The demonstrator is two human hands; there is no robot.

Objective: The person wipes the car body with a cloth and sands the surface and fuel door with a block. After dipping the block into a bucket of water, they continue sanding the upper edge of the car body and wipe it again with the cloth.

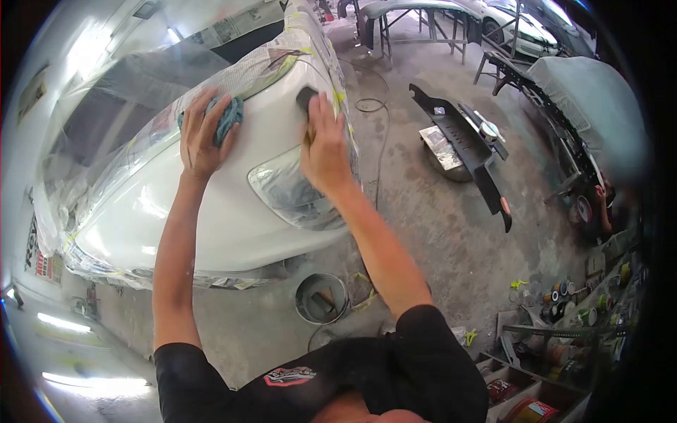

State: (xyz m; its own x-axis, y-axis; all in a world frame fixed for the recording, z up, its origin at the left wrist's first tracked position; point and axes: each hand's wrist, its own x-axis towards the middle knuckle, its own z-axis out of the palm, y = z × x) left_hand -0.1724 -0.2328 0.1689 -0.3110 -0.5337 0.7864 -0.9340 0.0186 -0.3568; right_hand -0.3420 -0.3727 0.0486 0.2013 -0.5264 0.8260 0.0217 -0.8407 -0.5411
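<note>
A white car body (211, 190) fills the left half, masked along its edges with newspaper (211, 77) and yellow tape. My left hand (202, 141) rests on the white panel, its fingers curled over a crumpled teal cloth (229, 120). Farther right, my right hand (326, 151) grips a dark sanding block (306, 97) against the panel near its taped edge. Just below that hand, clear plastic covers a lamp (289, 185). The fingers partly hide the block's grip.
A bucket (299, 302) with a tool inside stands below the car. On the right, a black bumper piece (458, 134) lies across a low support. More bumpers on stands and a covered vehicle (592, 92) line the far right. Tape rolls and cans crowd the lower-right shelves.
</note>
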